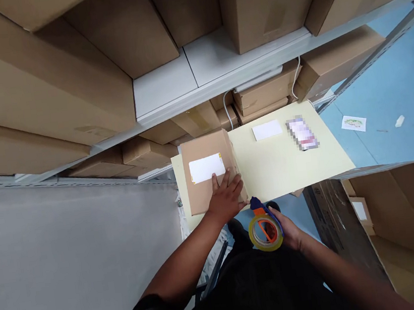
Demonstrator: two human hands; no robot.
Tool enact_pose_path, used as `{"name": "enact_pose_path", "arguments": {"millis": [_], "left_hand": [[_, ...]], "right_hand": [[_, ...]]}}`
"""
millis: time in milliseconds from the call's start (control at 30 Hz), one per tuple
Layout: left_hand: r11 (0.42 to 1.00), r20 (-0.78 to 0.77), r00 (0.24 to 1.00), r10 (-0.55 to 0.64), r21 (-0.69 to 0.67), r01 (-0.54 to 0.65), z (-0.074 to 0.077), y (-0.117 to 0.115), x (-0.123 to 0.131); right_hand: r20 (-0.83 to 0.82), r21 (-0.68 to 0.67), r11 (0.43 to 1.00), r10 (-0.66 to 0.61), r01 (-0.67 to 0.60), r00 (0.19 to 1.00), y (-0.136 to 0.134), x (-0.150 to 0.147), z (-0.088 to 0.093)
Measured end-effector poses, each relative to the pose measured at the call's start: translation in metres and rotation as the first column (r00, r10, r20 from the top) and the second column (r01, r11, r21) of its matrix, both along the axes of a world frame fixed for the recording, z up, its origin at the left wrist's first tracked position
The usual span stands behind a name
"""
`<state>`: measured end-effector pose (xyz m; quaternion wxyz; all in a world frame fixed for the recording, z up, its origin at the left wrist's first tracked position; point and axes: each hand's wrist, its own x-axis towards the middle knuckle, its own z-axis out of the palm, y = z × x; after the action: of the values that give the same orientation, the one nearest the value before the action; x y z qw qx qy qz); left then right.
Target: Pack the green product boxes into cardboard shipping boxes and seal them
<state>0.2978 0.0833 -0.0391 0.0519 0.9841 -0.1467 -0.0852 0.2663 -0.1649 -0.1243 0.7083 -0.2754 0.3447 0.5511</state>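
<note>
A flat brown cardboard box [202, 200] lies on the pale yellow table [280, 165], with a white label [206, 169] on its top. My left hand [225, 195] rests on the box, fingers spread, its fingertips at the label's lower edge and the box's right side. In my right hand [285, 226] is a tape dispenser [265, 228], blue and orange, loaded with a roll of yellowish tape. The dispenser's blue tip is close to the box's near right corner; whether it touches the box I cannot tell.
A white rectangular card [267, 130] and a pixelated phone-sized object [302, 133] lie farther right on the table. Shelves [217, 62] full of cardboard boxes rise behind it. On the floor at right stands a large open carton [401, 216]; a grey wall [71, 259] borders the left.
</note>
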Motion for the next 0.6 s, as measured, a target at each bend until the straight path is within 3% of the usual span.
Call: {"name": "enact_pose_path", "arguments": {"millis": [167,300,467,600], "left_hand": [[0.998,0.033,0.997,0.069,-0.009,-0.069,-0.007,-0.022,0.02],[0.997,0.047,0.996,0.072,0.018,-0.073,-0.007,-0.022,0.016],[0.992,0.042,0.993,0.112,0.05,-0.114,-0.007,-0.025,0.012],[0.972,0.017,0.973,0.232,0.045,-0.232,-0.012,-0.041,0.016]], "right_hand": [[0.01,-0.049,0.989,-0.138,0.139,0.99,0.012,-0.014,-0.015],[0.016,-0.029,0.991,-0.131,0.131,0.991,0.015,-0.02,-0.023],[-0.008,-0.018,0.996,-0.092,0.092,0.996,0.012,-0.039,-0.021],[0.094,-0.077,0.978,-0.185,0.192,0.978,0.041,-0.04,-0.024]]}}
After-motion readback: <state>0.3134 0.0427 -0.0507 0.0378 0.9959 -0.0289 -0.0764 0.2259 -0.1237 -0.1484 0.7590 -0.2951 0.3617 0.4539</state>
